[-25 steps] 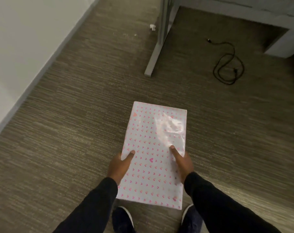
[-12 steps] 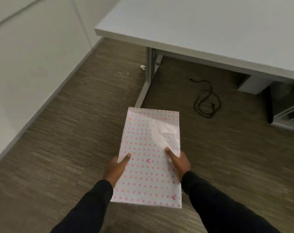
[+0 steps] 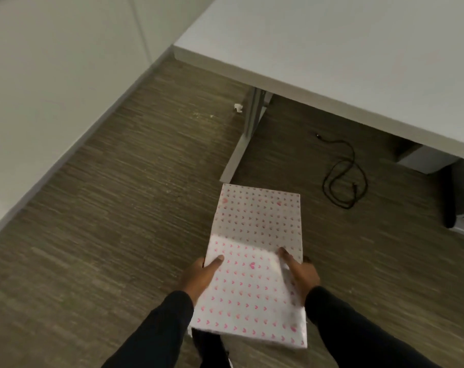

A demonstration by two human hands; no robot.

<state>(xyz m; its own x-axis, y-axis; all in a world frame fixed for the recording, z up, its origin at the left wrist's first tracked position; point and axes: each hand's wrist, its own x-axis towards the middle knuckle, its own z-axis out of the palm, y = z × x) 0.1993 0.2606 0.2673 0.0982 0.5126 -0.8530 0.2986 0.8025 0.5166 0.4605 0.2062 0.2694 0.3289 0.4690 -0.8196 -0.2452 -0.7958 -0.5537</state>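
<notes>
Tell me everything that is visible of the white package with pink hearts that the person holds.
The flat rectangular package wrapped in white paper with small pink hearts is held in the air over the brown carpet, its long side pointing away from the person. The left hand grips its left edge, the right hand its right edge, thumbs on top. The paper looks smooth. The far half looks darker: shadow or bend, I cannot tell.

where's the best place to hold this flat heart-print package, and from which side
By its two long side edges, about mid-length, one hand from each side. The heart-print package is flat, wide and lying roughly level, so thumbs on top and fingers underneath suit it, as the left hand and right hand do.
</notes>
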